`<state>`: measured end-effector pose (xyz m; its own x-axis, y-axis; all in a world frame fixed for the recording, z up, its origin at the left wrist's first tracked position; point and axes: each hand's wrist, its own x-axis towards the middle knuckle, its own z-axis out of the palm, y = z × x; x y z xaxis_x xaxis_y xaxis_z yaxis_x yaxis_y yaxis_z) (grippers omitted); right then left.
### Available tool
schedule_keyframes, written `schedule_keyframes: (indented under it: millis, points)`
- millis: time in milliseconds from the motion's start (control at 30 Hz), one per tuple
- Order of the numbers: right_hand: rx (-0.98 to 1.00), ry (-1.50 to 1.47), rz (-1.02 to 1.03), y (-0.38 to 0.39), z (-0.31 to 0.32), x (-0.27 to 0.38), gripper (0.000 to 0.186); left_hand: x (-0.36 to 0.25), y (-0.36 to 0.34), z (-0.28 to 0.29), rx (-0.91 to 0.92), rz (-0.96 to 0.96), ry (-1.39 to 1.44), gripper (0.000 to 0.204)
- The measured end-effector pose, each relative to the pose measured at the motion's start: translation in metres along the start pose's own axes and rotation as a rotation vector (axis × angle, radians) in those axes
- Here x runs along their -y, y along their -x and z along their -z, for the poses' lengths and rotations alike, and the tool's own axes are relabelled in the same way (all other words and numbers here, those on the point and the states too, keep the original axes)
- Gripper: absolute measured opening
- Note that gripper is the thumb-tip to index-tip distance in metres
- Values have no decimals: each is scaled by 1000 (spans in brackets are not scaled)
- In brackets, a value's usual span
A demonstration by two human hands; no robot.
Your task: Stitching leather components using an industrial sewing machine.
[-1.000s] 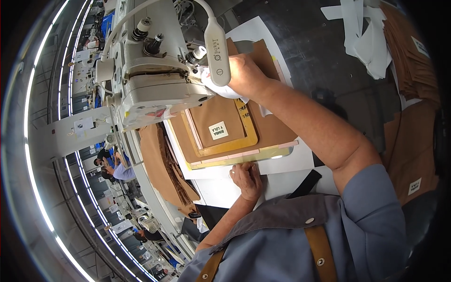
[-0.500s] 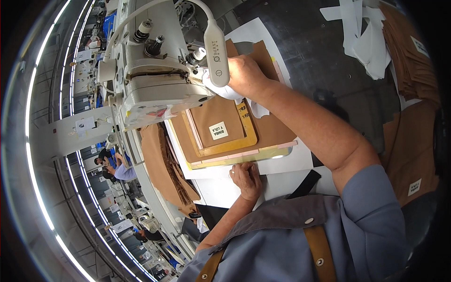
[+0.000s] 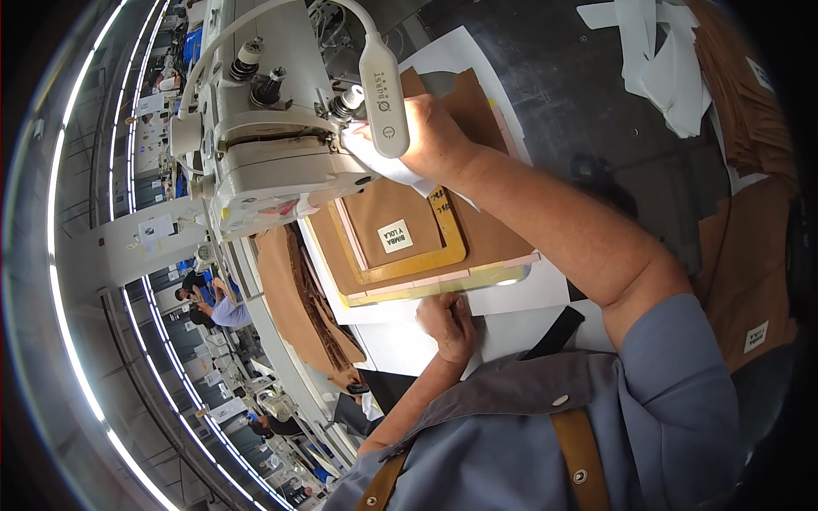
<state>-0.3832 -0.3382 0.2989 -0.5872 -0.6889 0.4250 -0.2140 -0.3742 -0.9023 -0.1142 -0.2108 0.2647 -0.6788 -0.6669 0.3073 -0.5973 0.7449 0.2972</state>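
My right hand (image 3: 436,143) reaches in beside the sewing machine head (image 3: 281,162), closed on a white sheet (image 3: 383,162), paper or thin cloth. The lamp (image 3: 388,102) hides part of the fingers. Below the sheet lies a brown panel (image 3: 494,230) with a yellow frame template (image 3: 409,271) on it. Inside the frame is a smaller brown piece (image 3: 362,213) bearing a cream label (image 3: 394,236). My left hand (image 3: 447,325), loosely fisted, rests at the near edge of the template board, with nothing visible in it.
Stacked brown pieces (image 3: 290,289) lie to the left under the machine. At the right are white scraps (image 3: 669,81), a pile of brown panels (image 3: 745,94) and another labelled brown panel (image 3: 741,264). A black strip (image 3: 554,332) lies near my body. Other people work far left.
The white sheet has shifted left and up with my right hand, and its loose end no longer hangs over the brown panel. My left hand's fingers blur slightly; the hand stays in place.
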Motion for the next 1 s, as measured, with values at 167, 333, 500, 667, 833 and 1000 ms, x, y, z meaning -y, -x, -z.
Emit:
schedule_keyframes:
  millis: [167,333,500,667,833,1000]
  points:
    - [52,127,-13,11,9,-14,18,-1,0,1,7,-5,-14,5]
    - [69,28,-7,5,12,-14,14,0,0,-1,1,-11,-16,5]
    - [1,-126,67,5,9,-5,15,0,1,0,18,-4,-24,5]
    - [-66,-82,74,12,0,0,12,1,2,0,13,-5,-28,6]
    - [-121,-45,97,15,0,5,12,-2,0,0,5,0,-16,7]
    - [-147,-55,56,13,-2,9,12,-2,0,0,8,1,1,8]
